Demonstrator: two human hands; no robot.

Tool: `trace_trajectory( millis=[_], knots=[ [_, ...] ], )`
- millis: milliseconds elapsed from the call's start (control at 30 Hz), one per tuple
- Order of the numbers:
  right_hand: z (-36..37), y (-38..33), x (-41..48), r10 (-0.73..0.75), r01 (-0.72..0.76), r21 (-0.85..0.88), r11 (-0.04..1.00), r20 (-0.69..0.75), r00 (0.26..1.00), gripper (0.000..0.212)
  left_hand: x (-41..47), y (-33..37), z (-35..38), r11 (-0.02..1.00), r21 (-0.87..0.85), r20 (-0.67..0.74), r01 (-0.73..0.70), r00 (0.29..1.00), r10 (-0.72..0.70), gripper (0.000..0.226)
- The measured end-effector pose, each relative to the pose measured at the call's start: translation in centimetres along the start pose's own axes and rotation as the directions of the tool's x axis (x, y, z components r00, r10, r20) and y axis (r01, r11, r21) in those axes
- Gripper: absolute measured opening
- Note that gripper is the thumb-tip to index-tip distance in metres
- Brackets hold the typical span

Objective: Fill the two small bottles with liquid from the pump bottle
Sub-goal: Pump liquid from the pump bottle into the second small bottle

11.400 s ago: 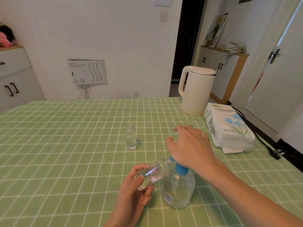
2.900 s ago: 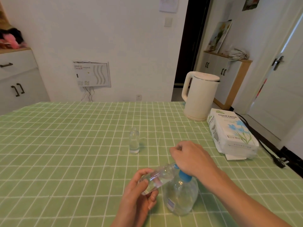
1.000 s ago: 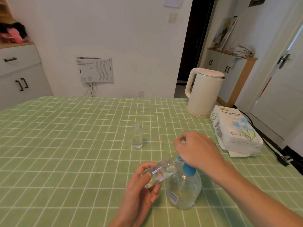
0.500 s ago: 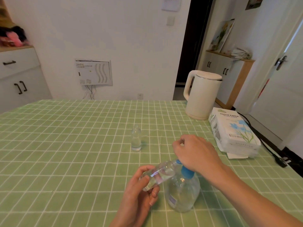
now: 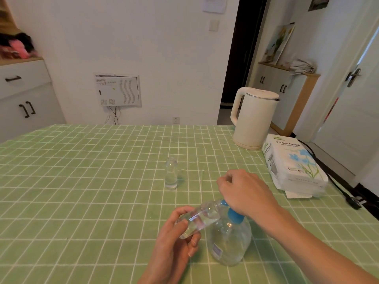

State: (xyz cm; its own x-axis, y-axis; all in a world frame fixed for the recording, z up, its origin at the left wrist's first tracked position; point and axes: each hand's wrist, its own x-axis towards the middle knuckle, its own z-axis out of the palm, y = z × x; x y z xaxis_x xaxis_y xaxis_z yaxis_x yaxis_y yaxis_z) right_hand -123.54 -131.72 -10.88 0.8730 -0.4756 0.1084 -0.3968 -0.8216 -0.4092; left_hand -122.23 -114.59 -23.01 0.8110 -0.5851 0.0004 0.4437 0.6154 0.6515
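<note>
The clear pump bottle (image 5: 229,242) with a blue collar stands near the front of the table. My right hand (image 5: 246,191) lies curled on top of its pump head, which is hidden under the palm. My left hand (image 5: 174,240) holds one small clear bottle (image 5: 200,219) tilted, its mouth up against the blue nozzle. The other small clear bottle (image 5: 171,173) stands upright farther back on the table, with clear liquid in it, apart from both hands.
A green checked cloth covers the table (image 5: 82,181). At the back right stand a cream electric kettle (image 5: 254,117) and a pack of tissue paper (image 5: 291,162). A black cord and plug (image 5: 352,201) lie at the right edge.
Both hands and the bottles keep the same pose throughout; only the head camera shifts slightly. The right hand stays on the pump head.
</note>
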Motion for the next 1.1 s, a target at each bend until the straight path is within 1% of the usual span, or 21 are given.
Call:
trace_trajectory(
  millis=[67, 133, 200, 333, 467, 567, 667, 733, 800, 867, 1000, 1100],
  knots=[
    [-0.3, -0.2, 0.1, -0.024, 0.023, -0.046, 0.999, -0.017, 1.000, 0.032, -0.1, 0.0, 0.0, 1.000, 0.005, -0.008, 0.005, 1.000, -0.004, 0.068],
    [-0.2, -0.3, 0.3, -0.033, 0.033, -0.064, 0.997, -0.005, 0.999, 0.031, -0.1, 0.1, 0.0, 1.000, 0.008, -0.004, 0.002, 1.000, -0.002, 0.075],
    [0.0, -0.1, 0.4, -0.014, 0.014, -0.025, 1.000, 0.026, 1.000, 0.030, 0.0, 0.1, 0.0, 1.000, 0.009, 0.007, -0.003, 1.000, 0.003, 0.080],
    [0.7, 0.3, 0.7, 0.047, -0.051, 0.029, 0.998, 0.125, 0.991, 0.033, 0.0, 0.2, -0.1, 0.999, 0.034, 0.013, 0.001, 1.000, -0.002, 0.079],
    [0.8, 0.4, 0.3, 0.029, -0.030, 0.012, 0.999, 0.073, 0.997, 0.033, -0.1, 0.1, 0.1, 0.999, 0.036, 0.021, 0.002, 1.000, -0.003, 0.085],
    [0.2, 0.1, 0.3, 0.010, -0.010, 0.003, 1.000, 0.054, 0.998, 0.033, -0.2, 0.2, 0.1, 1.000, 0.021, 0.012, 0.004, 1.000, -0.004, 0.085],
    [-0.1, -0.3, 0.6, -0.018, 0.019, -0.071, 0.997, 0.017, 1.000, 0.032, -0.2, 0.4, 0.1, 1.000, 0.019, 0.009, 0.007, 1.000, -0.007, 0.085],
    [0.1, -0.2, 0.6, -0.017, 0.018, -0.047, 0.999, 0.019, 1.000, 0.031, -0.1, 0.4, 0.1, 1.000, 0.025, 0.004, 0.006, 1.000, -0.006, 0.081],
    [0.4, 0.0, 0.7, 0.018, -0.018, 0.006, 1.000, 0.056, 0.998, 0.031, 0.0, 0.3, -0.1, 1.000, 0.023, -0.009, 0.007, 1.000, -0.007, 0.071],
    [0.5, 0.0, 0.5, 0.038, -0.039, 0.006, 0.999, 0.089, 0.995, 0.030, 0.0, 0.1, -0.2, 1.000, 0.019, -0.015, 0.011, 1.000, -0.011, 0.063],
    [0.4, -0.1, 0.0, 0.038, -0.038, 0.002, 0.999, 0.076, 0.996, 0.032, -0.1, 0.0, 0.1, 1.000, 0.015, 0.003, 0.013, 1.000, -0.013, 0.078],
    [0.0, -0.2, 0.0, 0.023, -0.022, -0.015, 1.000, 0.047, 0.999, 0.033, -0.2, 0.1, 0.0, 1.000, 0.021, 0.007, 0.011, 1.000, -0.011, 0.078]
  ],
)
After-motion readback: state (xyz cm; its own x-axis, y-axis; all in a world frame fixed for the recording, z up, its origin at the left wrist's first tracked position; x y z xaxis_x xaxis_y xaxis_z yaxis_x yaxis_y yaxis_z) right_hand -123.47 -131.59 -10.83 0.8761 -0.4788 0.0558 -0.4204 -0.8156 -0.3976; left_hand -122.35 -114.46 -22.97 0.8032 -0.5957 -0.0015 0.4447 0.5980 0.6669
